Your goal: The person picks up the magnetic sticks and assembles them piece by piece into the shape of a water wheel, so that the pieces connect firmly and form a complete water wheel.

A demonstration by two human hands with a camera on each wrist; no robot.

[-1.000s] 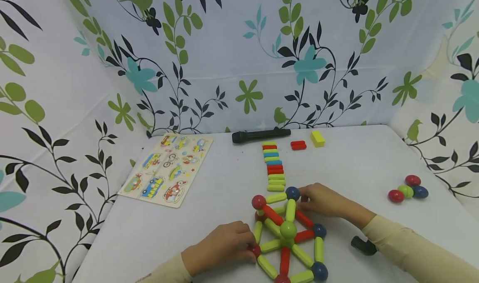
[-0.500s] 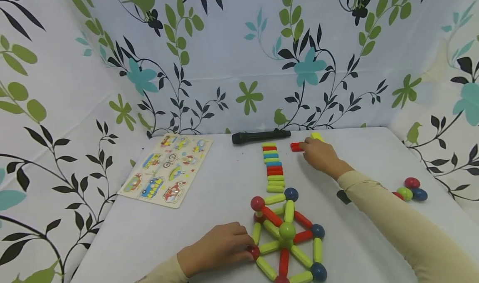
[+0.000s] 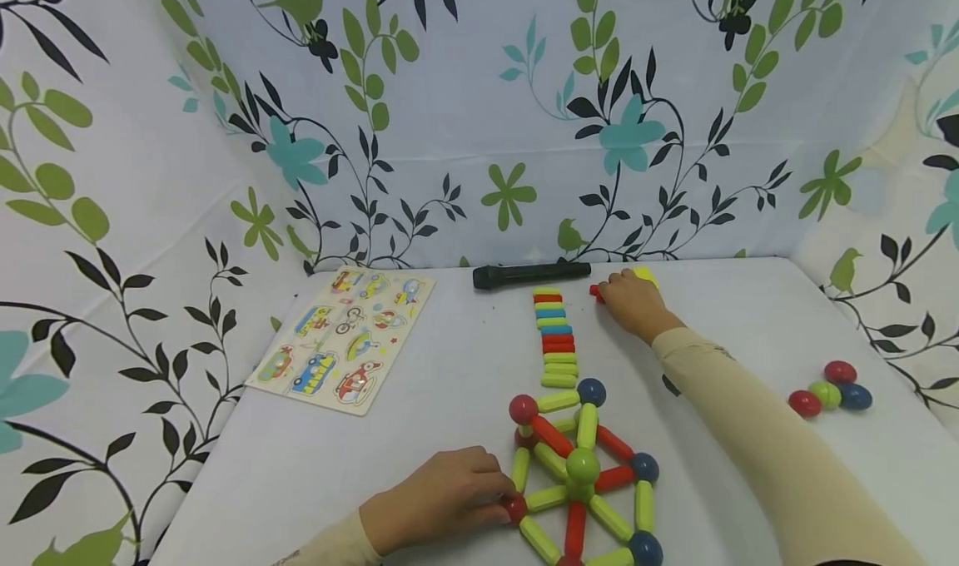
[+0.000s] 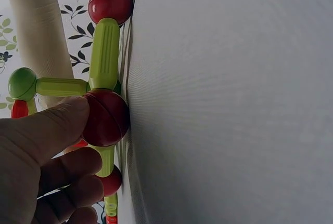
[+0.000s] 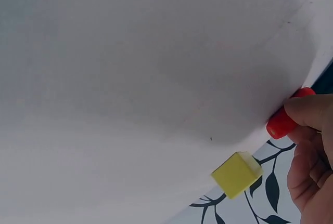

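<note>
A wheel-shaped structure of magnetic rods and balls [image 3: 583, 466] lies on the white table, its rods lime and red, a green ball raised at the centre. My left hand [image 3: 445, 499] pinches a red ball [image 4: 106, 117] at the structure's left side between thumb and fingers. Far back on the table, my right hand [image 3: 633, 304] holds a red magnetic rod [image 5: 281, 124], gripped by the thumb and fingertips. Two red rods lay here earlier; the hand hides most of that spot. Just beyond the right hand sits a yellow block [image 5: 237, 174].
A row of coloured rods [image 3: 558, 358] runs back from the structure. Behind it lies a black microphone [image 3: 532, 275]. A picture puzzle board [image 3: 318, 398] is at left. Several loose balls [image 3: 826, 395] sit at right. A dark object [image 3: 670, 384] is mostly hidden under the right sleeve.
My right hand has left the structure's blue ball, reached to the back of the table and taken hold of a red rod. My left hand stays on the red ball.
</note>
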